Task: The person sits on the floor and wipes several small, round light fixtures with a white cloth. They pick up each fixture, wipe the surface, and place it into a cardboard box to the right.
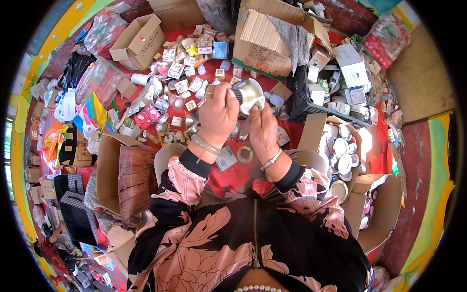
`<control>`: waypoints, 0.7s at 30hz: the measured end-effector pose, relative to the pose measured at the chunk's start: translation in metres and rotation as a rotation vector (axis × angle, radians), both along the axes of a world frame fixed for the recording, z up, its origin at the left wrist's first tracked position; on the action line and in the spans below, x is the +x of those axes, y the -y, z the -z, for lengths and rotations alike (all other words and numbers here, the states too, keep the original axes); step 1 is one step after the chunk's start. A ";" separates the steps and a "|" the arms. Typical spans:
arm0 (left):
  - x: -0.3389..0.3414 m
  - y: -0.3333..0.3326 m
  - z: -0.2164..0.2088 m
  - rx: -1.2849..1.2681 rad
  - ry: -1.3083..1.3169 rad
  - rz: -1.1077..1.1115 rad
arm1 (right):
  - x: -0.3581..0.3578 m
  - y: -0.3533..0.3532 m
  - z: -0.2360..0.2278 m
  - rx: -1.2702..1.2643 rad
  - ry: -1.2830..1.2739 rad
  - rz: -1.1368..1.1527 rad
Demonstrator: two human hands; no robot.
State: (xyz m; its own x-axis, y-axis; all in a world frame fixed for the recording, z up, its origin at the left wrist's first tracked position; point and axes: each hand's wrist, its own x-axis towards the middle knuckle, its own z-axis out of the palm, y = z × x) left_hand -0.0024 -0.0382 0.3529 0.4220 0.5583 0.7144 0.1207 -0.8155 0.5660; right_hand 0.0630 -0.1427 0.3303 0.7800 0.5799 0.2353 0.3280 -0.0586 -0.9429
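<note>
Out in front of me, my left hand (219,114) is closed round a round, pale container (252,90) with a dark ridged band on its left side. My right hand (262,130) pinches white material at the container's lower right edge; whether this is a cloth, a liner or part of the container I cannot tell. Both hands meet at this piece, above a red floor covering. Below them lie a white ring (244,154) and a small whitish card or packet (225,158). Small boxes and jars crowd the floor (190,104) beyond my left hand.
An open carton (127,177) stands at my left. On my right are a carton of round white lids (343,146), another open carton (384,209) and a black crate (300,90) of boxes. A large carton (265,41) and a smaller one (141,43) stand farther away.
</note>
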 end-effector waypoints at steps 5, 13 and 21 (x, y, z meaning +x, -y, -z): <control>-0.008 0.014 -0.003 0.336 -0.176 0.170 | 0.040 0.003 -0.002 0.033 -0.441 -0.090; -0.004 0.015 0.010 0.238 -0.099 0.166 | 0.039 0.009 -0.013 0.203 -0.974 -0.309; -0.003 0.011 0.009 0.133 -0.074 0.123 | 0.024 0.003 -0.014 0.390 -1.059 -0.309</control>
